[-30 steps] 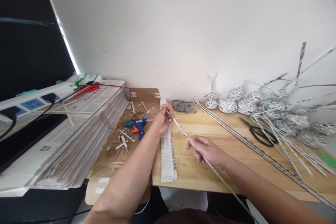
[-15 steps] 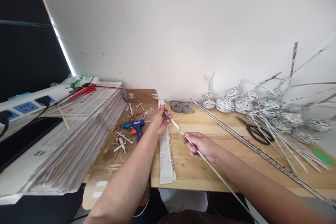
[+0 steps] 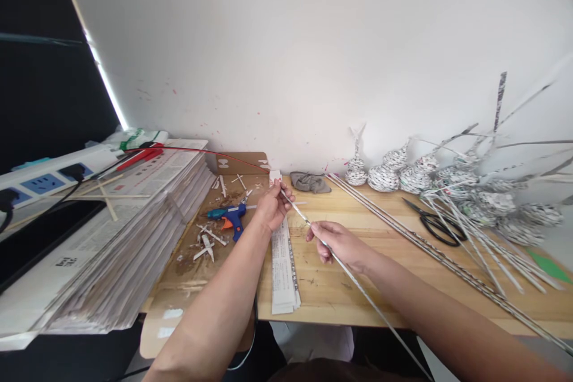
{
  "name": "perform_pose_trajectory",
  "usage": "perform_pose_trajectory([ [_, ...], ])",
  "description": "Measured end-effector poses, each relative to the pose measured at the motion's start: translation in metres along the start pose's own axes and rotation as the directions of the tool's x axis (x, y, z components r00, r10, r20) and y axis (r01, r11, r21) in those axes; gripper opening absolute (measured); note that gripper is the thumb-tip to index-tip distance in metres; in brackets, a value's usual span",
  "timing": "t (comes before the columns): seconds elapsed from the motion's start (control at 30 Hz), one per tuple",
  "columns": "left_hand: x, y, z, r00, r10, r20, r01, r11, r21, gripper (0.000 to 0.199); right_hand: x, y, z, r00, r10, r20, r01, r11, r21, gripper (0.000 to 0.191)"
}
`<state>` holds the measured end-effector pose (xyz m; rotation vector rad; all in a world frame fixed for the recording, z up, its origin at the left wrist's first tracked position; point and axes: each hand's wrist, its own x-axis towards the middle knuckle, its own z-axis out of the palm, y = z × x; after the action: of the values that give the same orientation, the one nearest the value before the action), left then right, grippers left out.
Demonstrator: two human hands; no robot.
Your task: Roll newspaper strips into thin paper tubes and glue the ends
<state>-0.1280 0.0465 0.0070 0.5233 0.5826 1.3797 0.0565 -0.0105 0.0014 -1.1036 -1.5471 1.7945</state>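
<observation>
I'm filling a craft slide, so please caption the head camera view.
Left hand and right hand hold a thin paper rod above a wooden table.

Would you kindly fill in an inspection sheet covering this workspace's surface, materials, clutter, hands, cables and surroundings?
Surface: pale wooden table, darkly scuffed
Materials: thin newsprint rod, held diagonally; flat printed paper strips on the table
Clutter: white paper scraps and blue glue gun on brown cardboard; black scissors at right
Hands: left hand pinches the rod's upper end; right hand holds it lower
Cables: black plugs in white power strip; thin red cord above the cardboard
Surroundings: white wall, pink-specked
</observation>
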Motion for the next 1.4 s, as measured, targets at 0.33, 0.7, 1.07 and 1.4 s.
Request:
perform_pose_trajectory([
  [0.33, 0.001, -0.001, 0.000, 1.000, -0.011, 0.001, 0.011, 1.000, 0.002, 0.023, 0.007, 0.001, 0.000, 0.998, -0.060, -0.027, 0.059, 0.996, -0.060, 0.041],
  [0.7, 0.000, -0.001, 0.000, 1.000, -0.004, -0.004, 0.004, 1.000, 0.023, 0.023, 0.014, 0.003, 0.002, 0.990, -0.113, -0.086, 0.104, 0.989, -0.102, 0.041],
  [1.07, 0.001, -0.001, 0.001, 1.000, -0.001, 0.005, 0.000, 1.000, 0.026, 0.023, 0.018, -0.002, 0.005, 0.970, -0.205, -0.130, 0.161, 0.945, -0.286, 0.038],
  [1.4, 0.000, -0.002, 0.001, 1.000, -0.017, -0.004, 0.017, 1.000, 0.005, 0.022, 0.022, -0.004, 0.002, 0.998, 0.020, 0.051, -0.026, 0.992, 0.124, 0.042],
])
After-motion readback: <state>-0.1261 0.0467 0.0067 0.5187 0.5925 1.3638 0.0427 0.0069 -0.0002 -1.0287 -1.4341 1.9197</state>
